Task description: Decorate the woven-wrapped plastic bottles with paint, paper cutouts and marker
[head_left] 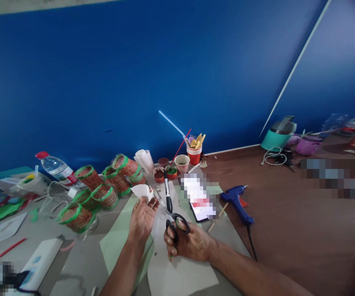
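My left hand (143,216) pinches a small white paper piece (142,191) between thumb and fingers. Black-handled scissors (177,227) are in my right hand (188,243), with fingers through the loops. Their blades point up and left, close to the paper; whether they touch it I cannot tell. Below my hands lie a white paper sheet (180,275) and a pale green sheet (115,246). A black marker (168,193) rests just beyond the scissors. Right of it lies a phone (198,199) with its screen lit.
Brown cups with green rims (105,195) and a water bottle (56,167) stand at the left. Small paint cups and a red cup of tools (194,155) are at the back. A blue glue gun (237,201) lies right. A white power strip (41,263) is front left.
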Motion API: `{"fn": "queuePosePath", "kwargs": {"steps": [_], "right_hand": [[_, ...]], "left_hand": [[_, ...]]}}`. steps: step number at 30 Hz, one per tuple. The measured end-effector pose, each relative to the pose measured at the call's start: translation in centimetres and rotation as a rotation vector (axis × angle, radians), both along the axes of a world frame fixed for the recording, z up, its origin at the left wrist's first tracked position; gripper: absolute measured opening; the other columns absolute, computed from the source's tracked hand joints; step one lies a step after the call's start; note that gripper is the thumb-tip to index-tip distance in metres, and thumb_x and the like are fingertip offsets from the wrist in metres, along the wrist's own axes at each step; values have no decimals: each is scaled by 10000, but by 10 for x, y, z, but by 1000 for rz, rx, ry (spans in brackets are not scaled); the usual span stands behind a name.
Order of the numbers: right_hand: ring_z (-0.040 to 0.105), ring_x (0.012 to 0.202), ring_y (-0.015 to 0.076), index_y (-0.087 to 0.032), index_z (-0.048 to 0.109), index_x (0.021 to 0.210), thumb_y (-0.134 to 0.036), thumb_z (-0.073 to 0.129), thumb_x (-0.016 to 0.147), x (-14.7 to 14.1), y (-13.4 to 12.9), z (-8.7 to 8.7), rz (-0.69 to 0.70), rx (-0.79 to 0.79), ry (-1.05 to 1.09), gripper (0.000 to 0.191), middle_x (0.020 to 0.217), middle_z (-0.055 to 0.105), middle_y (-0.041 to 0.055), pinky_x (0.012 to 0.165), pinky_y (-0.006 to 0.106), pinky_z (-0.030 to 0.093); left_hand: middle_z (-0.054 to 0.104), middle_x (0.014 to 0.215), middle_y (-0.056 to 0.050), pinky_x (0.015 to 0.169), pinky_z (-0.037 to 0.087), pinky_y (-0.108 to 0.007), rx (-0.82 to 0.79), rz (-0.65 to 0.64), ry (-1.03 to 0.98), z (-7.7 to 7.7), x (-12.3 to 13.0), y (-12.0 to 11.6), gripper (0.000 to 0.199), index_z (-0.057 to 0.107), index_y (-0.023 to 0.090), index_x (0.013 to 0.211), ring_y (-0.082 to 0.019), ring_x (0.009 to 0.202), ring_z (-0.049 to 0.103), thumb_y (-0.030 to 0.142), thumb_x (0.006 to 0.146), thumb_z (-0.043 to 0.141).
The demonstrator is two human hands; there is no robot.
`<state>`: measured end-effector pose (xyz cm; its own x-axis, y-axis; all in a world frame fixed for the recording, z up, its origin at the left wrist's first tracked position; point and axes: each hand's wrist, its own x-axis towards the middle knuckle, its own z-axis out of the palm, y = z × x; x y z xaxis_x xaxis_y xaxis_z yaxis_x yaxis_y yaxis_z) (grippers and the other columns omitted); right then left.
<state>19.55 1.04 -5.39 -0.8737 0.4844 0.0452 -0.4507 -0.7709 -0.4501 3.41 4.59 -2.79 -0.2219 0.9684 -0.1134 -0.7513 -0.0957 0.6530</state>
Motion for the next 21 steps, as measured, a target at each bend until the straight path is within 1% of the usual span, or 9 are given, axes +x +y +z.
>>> {"fn": "queuePosePath", "kwargs": {"steps": [3, 7, 13, 16, 21], "right_hand": [[540, 619, 127, -151, 550, 754, -556, 715, 708, -1, -1, 0, 10, -2, -8, 439, 754, 543, -11, 701, 343, 423], [541, 624, 129, -153, 549, 754, -569, 725, 691, -2, -1, 0, 23, 5, -21, 456, 749, 546, -15, 707, 342, 419], [516, 591, 125, -172, 528, 745, -609, 668, 721, -2, 3, -2, 77, -23, -20, 460, 714, 533, -36, 705, 354, 414], [510, 583, 127, -177, 509, 735, -612, 645, 730, -2, 4, -2, 95, -32, 0, 456, 710, 523, -36, 692, 355, 407], [487, 559, 119, -181, 484, 716, -610, 644, 728, -2, 6, 0, 103, -54, -3, 458, 693, 512, -38, 670, 333, 394]], "left_hand": [[718, 838, -45, 773, 537, -317, -19, -15, 62, 3, 5, -2, 241, 632, 194, 670, -191, 853, 665, 287, 597, 842], [708, 765, -33, 772, 542, -325, -44, -7, 99, 5, 8, -3, 212, 650, 204, 710, -176, 777, 670, 264, 615, 830], [715, 751, -26, 731, 555, -286, -40, 49, 94, 1, 5, 0, 203, 663, 186, 718, -147, 710, 664, 232, 610, 829], [718, 766, -27, 717, 552, -256, -41, 75, 78, 0, 5, 1, 197, 669, 180, 741, -140, 719, 667, 210, 617, 819], [713, 772, -19, 724, 548, -250, -64, 142, 82, 0, 9, 1, 161, 657, 183, 744, -134, 734, 666, 190, 654, 790]]}}
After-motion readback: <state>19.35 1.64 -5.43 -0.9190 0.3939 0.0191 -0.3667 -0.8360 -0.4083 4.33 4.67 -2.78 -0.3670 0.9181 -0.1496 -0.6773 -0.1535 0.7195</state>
